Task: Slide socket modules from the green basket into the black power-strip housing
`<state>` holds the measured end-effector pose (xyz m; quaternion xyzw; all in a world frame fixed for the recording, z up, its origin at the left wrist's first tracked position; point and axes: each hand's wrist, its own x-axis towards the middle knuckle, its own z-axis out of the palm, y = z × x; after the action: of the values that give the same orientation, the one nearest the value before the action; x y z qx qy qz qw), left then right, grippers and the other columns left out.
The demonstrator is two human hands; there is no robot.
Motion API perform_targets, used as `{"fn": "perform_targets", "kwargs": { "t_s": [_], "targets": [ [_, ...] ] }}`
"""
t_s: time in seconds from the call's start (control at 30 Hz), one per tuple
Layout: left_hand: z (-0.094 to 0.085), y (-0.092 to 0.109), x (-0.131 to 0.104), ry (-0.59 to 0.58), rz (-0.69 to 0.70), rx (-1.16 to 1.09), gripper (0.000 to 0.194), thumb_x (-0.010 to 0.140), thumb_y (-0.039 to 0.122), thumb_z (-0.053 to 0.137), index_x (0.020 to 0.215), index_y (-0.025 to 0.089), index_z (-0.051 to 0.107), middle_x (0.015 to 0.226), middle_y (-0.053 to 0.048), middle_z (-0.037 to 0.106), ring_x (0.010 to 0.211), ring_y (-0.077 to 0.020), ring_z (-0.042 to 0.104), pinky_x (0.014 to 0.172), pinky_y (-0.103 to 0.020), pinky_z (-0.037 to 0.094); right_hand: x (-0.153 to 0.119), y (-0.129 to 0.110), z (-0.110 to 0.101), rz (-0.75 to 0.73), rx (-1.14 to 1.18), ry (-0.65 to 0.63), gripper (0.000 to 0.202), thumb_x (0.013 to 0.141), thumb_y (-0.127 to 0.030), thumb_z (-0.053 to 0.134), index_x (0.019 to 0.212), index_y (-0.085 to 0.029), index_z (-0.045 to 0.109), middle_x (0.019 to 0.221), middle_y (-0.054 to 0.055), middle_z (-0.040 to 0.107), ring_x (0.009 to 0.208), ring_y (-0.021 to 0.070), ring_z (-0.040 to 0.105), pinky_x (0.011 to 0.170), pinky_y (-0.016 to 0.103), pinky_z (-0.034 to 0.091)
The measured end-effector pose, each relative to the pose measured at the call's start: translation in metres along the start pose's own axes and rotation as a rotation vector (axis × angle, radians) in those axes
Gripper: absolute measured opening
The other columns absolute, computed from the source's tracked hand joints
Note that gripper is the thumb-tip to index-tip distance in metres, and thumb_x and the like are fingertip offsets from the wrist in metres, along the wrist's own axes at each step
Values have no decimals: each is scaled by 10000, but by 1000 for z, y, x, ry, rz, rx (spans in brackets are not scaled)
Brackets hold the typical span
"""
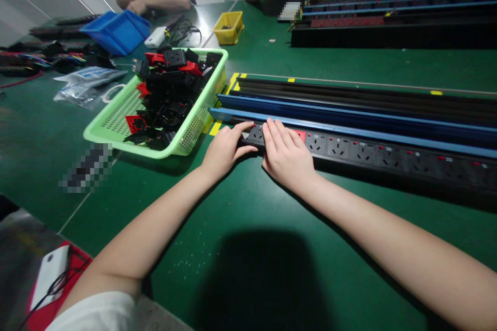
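Note:
A long black power strip [363,152] with a row of sockets and one red socket [300,135] lies across the green table. At its left end my left hand [227,149] is closed, forefinger and thumb on either side of the end socket [256,133]. Over the strip just right of that, my right hand [289,152] lies flat with its fingers stretched out together, covering part of the sockets. Directly behind the strip runs a blue-edged rail [349,133]. What is under the right palm is hidden.
Left of my hands stands a green basket [186,149] heaped with black and red socket pieces [171,83]. Farther back are a blue bin [116,31], a small yellow bin [229,33] and black rails [349,39]. Two people sit across the table.

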<state>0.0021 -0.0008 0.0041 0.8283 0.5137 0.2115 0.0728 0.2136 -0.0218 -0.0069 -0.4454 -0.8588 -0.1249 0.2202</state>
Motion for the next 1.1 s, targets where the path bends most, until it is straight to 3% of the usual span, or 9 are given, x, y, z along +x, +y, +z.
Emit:
{"fn": "perform_targets", "kwargs": {
  "t_s": [0.3, 0.43, 0.6, 0.83, 1.0, 1.1],
  "targets": [
    [-8, 6, 3, -53, 6, 41, 559, 944, 468, 648, 1442, 236, 542, 1181, -105, 721, 953, -263, 623, 883, -382, 480, 0, -1, 0, 7, 20, -16, 607, 975, -200, 464, 1524, 59, 441, 1582, 256, 463, 1450, 359, 484, 1167, 438, 356],
    [1, 2, -1, 37, 11, 57, 558, 931, 486, 664, 1389, 185, 560, 1137, -128, 714, 965, -275, 625, 883, -398, 473, 0, -1, 0, 7, 38, -22, 631, 965, -204, 482, 1531, 69, 422, 1591, 270, 442, 1460, 369, 466, 1169, 454, 351],
    [7, 1, -7, 140, 50, 95, 442, 938, 519, 646, 1215, 176, 628, 1231, -150, 694, 1162, -315, 605, 1010, -462, 396, -1, 0, 1, -5, -5, 4, 613, 978, -210, 460, 1522, 72, 430, 1581, 258, 465, 1443, 369, 484, 1153, 439, 355],
    [-1, 2, -8, 116, 91, 47, 327, 986, 434, 597, 1239, 241, 674, 1199, -112, 735, 1126, -288, 641, 982, -462, 371, -2, -1, 1, 17, 32, 27, 632, 962, -195, 463, 1545, 44, 409, 1604, 237, 445, 1470, 334, 449, 1166, 438, 341],
    [3, 12, -10, 18, 146, 40, 402, 1036, 282, 456, 1408, 289, 605, 1353, -122, 680, 1216, -280, 611, 1010, -487, 318, -3, -1, 2, 17, 46, 51, 661, 948, -199, 481, 1563, 26, 388, 1604, 233, 448, 1491, 336, 415, 1221, 479, 269],
    [0, 19, -8, -3, 112, 81, 378, 1031, 312, 459, 1369, 274, 624, 1349, -119, 678, 1229, -285, 602, 1026, -502, 295, -3, 0, 2, 10, 49, 61, 681, 942, -203, 489, 1573, 25, 370, 1604, 236, 448, 1493, 334, 413, 1195, 459, 303]
  ]
}}
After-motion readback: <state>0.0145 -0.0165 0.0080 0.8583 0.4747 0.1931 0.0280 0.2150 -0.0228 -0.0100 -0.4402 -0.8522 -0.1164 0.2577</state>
